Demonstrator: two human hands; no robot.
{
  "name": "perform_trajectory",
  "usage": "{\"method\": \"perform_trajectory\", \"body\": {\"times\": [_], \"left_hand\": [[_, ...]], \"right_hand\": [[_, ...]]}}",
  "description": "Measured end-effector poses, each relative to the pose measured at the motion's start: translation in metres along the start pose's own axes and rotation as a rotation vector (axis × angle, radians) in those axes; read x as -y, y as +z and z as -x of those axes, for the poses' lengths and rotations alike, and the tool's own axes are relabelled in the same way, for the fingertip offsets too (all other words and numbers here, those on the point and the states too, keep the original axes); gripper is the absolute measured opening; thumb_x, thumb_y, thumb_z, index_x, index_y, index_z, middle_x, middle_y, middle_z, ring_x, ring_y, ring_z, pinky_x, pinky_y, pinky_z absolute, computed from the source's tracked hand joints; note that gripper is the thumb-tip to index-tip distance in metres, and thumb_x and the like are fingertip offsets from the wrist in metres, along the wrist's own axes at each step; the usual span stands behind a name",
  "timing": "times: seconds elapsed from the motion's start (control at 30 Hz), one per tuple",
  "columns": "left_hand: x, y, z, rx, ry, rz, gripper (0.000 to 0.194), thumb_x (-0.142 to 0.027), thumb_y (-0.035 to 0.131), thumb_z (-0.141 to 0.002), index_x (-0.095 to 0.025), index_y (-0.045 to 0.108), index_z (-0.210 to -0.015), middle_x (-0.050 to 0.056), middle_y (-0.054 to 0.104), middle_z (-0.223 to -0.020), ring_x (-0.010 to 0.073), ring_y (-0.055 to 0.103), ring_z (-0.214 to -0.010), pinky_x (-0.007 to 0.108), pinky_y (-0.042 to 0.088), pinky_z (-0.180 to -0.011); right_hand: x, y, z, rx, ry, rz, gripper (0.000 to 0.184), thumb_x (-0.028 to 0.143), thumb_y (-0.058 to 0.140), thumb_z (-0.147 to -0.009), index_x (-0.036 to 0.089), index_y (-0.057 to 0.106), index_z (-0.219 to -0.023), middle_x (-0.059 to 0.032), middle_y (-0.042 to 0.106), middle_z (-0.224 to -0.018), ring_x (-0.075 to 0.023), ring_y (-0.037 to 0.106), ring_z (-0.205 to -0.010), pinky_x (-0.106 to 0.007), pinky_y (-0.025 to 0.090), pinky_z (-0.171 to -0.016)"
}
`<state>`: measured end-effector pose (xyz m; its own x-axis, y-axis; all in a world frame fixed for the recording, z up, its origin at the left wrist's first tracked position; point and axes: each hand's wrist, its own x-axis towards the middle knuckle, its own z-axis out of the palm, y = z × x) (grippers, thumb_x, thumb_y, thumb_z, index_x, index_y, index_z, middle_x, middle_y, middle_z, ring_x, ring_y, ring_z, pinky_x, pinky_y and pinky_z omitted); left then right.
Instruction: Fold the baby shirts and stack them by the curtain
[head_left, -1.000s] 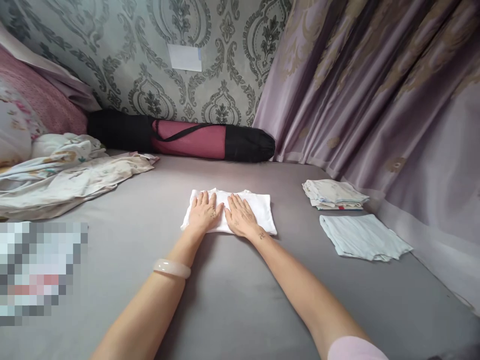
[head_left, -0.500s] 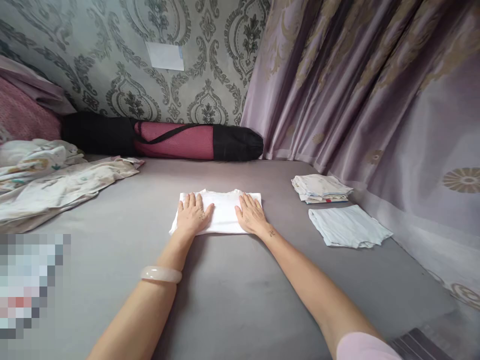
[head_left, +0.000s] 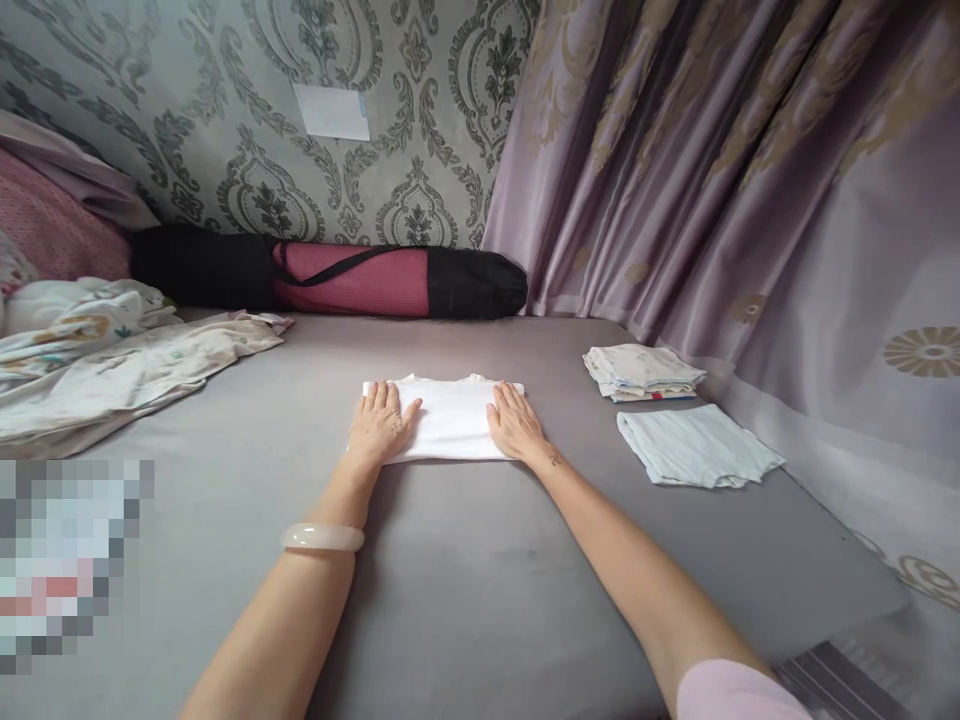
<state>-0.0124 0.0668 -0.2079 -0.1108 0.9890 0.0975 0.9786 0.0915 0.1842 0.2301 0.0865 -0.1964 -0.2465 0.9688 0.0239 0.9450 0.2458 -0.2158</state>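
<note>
A white folded garment (head_left: 450, 420) lies flat on the grey bed sheet (head_left: 480, 570), in the middle of the view. My left hand (head_left: 379, 420) rests palm down on its left end, fingers stretched out and thumb spread toward the middle. On the right end lies my right hand (head_left: 516, 418), also flat with straight fingers. Neither hand grips the cloth. Between the two thumbs its smooth top shows, and the far edge has two small raised bits that look like a neckline. A pale bangle sits on my left wrist.
To the right are a stack of folded clothes (head_left: 643, 372) and a pale blue folded cloth (head_left: 699, 446). Loose printed clothes (head_left: 142, 375) lie at the left. A long pink and black bag (head_left: 352, 280) lies along the wall. Purple curtains (head_left: 675, 170) hang at the right.
My hands have slid apart over the white garment, from near its middle out to its two ends. The view has turned a little to the right.
</note>
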Motion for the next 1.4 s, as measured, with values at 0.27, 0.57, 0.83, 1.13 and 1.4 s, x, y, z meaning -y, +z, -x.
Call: {"method": "perform_trajectory", "body": {"times": [0.27,0.57,0.83,1.13,1.4], "left_hand": [[0.029,0.001,-0.008,0.009,0.009,0.217,0.056,-0.041,0.032,-0.098,-0.012,0.045,-0.145,0.016,0.032,-0.159,0.0360,0.022,-0.149,0.053,0.022,-0.118],[0.053,-0.037,-0.010,-0.289,-0.146,0.851,0.038,-0.043,0.029,-0.097,-0.019,0.057,-0.088,0.010,0.066,-0.102,0.0231,0.058,-0.101,0.035,0.044,-0.094],[0.059,-0.037,-0.010,-0.330,-0.288,0.950,0.033,-0.039,0.035,-0.093,-0.023,0.038,-0.064,-0.001,0.048,-0.066,0.0168,0.047,-0.070,0.029,0.038,-0.068],[0.067,-0.027,-0.014,-0.365,-0.317,0.918,0.036,-0.042,0.034,-0.093,-0.023,0.044,-0.064,-0.001,0.048,-0.064,0.0175,0.049,-0.068,0.029,0.042,-0.068],[0.070,-0.019,-0.022,-0.330,-0.329,0.912,0.036,-0.044,0.034,-0.091,-0.021,0.056,-0.073,0.006,0.063,-0.072,0.0228,0.061,-0.087,0.034,0.049,-0.083]], "right_hand": [[-0.012,-0.013,0.005,0.044,0.126,0.050,0.063,0.041,0.019,-0.102,0.008,0.025,-0.156,-0.0138,0.019,-0.163,-0.0259,0.020,-0.150,-0.041,0.017,-0.120],[0.071,-0.010,0.014,0.010,-0.247,0.016,0.064,0.043,0.018,-0.103,0.007,0.029,-0.155,-0.0125,0.020,-0.163,-0.0231,0.012,-0.152,-0.039,0.007,-0.123],[0.124,0.019,-0.008,0.137,-0.299,-0.056,0.070,0.047,0.018,-0.102,0.004,0.020,-0.156,-0.0137,0.014,-0.164,-0.0239,0.008,-0.152,-0.042,0.003,-0.123],[0.172,0.027,-0.032,0.123,-0.307,-0.059,0.065,0.041,0.022,-0.102,0.003,0.029,-0.154,-0.0151,0.020,-0.163,-0.0256,0.013,-0.152,-0.045,0.006,-0.122],[0.207,0.037,-0.041,0.110,-0.266,-0.078,0.064,0.037,0.032,-0.100,0.002,0.026,-0.154,-0.0184,0.017,-0.163,-0.0280,0.011,-0.152,-0.047,0.008,-0.122]]}}
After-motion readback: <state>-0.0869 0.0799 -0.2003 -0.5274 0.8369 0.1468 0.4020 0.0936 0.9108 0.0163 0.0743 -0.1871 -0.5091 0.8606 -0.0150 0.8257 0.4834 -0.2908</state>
